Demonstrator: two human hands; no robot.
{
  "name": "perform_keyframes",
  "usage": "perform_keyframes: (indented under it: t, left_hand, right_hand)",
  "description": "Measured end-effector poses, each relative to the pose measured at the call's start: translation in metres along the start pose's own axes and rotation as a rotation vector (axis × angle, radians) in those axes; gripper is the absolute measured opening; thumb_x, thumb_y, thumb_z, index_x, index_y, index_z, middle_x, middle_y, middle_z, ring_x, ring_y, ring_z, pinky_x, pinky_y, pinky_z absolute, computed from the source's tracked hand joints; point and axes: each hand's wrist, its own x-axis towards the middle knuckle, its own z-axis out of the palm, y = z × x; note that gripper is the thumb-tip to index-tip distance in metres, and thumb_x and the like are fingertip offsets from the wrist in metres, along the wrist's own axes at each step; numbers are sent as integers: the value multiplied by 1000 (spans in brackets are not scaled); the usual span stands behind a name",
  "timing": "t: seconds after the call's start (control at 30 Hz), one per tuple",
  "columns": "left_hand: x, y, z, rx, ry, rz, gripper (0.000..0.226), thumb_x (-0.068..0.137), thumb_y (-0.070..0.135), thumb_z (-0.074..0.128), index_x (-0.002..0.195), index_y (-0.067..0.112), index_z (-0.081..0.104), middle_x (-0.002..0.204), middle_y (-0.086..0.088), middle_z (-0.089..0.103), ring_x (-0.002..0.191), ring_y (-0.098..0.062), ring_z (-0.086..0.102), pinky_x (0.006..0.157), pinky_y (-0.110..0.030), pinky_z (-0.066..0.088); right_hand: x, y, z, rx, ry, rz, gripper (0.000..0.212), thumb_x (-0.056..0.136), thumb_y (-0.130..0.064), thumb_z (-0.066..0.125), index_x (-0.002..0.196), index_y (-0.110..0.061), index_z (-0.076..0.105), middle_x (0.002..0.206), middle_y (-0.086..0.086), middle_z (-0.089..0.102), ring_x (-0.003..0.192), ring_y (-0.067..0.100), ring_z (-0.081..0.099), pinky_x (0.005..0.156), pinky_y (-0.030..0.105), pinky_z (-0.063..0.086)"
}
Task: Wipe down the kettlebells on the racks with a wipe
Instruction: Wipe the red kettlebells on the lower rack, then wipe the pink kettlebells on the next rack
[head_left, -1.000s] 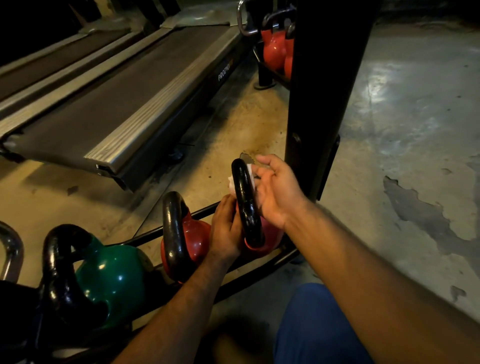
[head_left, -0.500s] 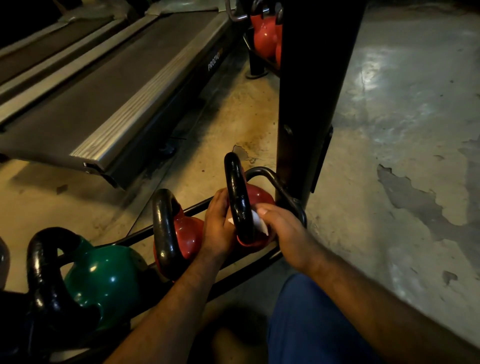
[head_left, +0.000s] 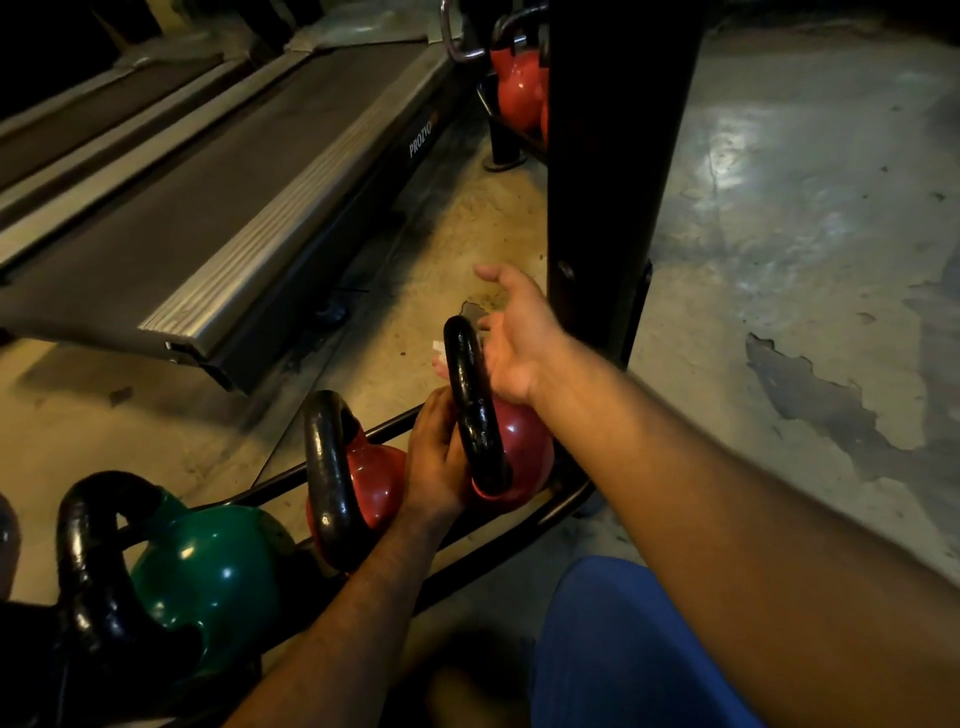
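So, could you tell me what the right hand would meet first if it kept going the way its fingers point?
The right hand reaches leftward over the black handle; its fingertips are hidden behind that handle. Beyond it only the white wipe shows, then bare floor. Depth is unclear.

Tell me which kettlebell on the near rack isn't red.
The green kettlebell, left of the two red kettlebells; neither hand touches it.

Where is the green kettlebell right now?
The green kettlebell sits low on the left of the head view, on the rack, left of the two red kettlebells.
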Motion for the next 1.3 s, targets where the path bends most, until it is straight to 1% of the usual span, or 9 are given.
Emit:
perform_keyframes:
  t: [0.1, 0.3, 0.43, 0.6, 0.73, 0.97, 1.03, 1.17, 1.3]
  left_hand:
    - [-1, 3, -1, -26, -16, -27, 36, 95, 39, 50, 130, 34, 56, 126, 7, 60, 120, -18, 58, 99, -56, 48]
    - [-3, 11, -3, -54, -25, -100, 34, 98, 34, 50, 131, 28, 57, 125, 11, 60, 121, -16, 57, 101, -56, 47]
    - [-4, 23, -5, -76, -43, -261, 34, 94, 33, 61, 128, 31, 60, 129, 2, 63, 121, -20, 61, 102, -55, 48]
    - [-3, 64, -14, 25, -19, -499, 23, 89, 38, 66, 112, 35, 65, 108, 9, 73, 102, -9, 69, 95, -44, 55]
    - [-14, 117, -31, 63, -53, -680, 19, 90, 33, 64, 98, 50, 61, 103, 8, 73, 100, -16, 71, 90, -47, 57]
    - [-47, 251, -55, 201, -22, -831, 40, 91, 19, 63, 130, 26, 58, 124, 6, 62, 113, -16, 58, 102, -43, 49]
    - [-54, 296, -62, 312, -116, -784, 39, 95, 19, 59, 134, 23, 56, 124, 6, 61, 111, -13, 56, 100, -37, 48]
    - [-58, 390, -80, 407, -244, -694, 40, 96, 19, 60, 136, 15, 56, 128, 5, 60, 120, -15, 56, 103, -35, 46]
    - [-71, 490, -100, 371, -311, -634, 44, 97, 18, 58, 141, 17, 52, 119, 2, 54, 109, -15, 51, 90, -27, 40]
  right_hand:
    - [15, -9, 8, -96, 121, 52, 88, 87, -49, 68, 157, -17, 25, 134, 24, 49, 90, 41, 61, 97, 57, 53]
    - [45, 7, -10, -58, 223, 85, 52, 98, -43, 58, 131, -3, 52, 116, 19, 63, 118, 35, 65, 91, 44, 59]
    - [44, 28, -16, -88, 340, -9, 19, 101, -13, 52, 97, 1, 64, 96, 28, 71, 71, 28, 71, 54, 30, 55]
    - [0, 46, -22, -252, 476, -183, 26, 99, -11, 57, 121, -18, 69, 101, 4, 74, 91, 17, 71, 73, 28, 59]
    - [-58, 48, -17, -323, 575, -169, 32, 98, -16, 55, 127, -24, 67, 119, 4, 69, 110, 24, 65, 93, 44, 58]
    - [-197, -1, 17, -240, 601, -35, 45, 100, -7, 55, 143, -19, 53, 144, 8, 51, 124, 30, 55, 96, 45, 58]
    - [-236, -19, 27, -224, 603, -65, 41, 98, -8, 59, 138, -15, 57, 134, 8, 57, 120, 28, 58, 99, 47, 56]
    - [-312, -58, 49, -297, 596, -171, 14, 93, -11, 65, 87, -18, 75, 92, 9, 73, 91, 30, 70, 81, 40, 60]
    - [-396, -105, 76, -413, 601, -253, 15, 96, -10, 62, 90, -17, 74, 81, 0, 72, 71, 10, 67, 66, 24, 56]
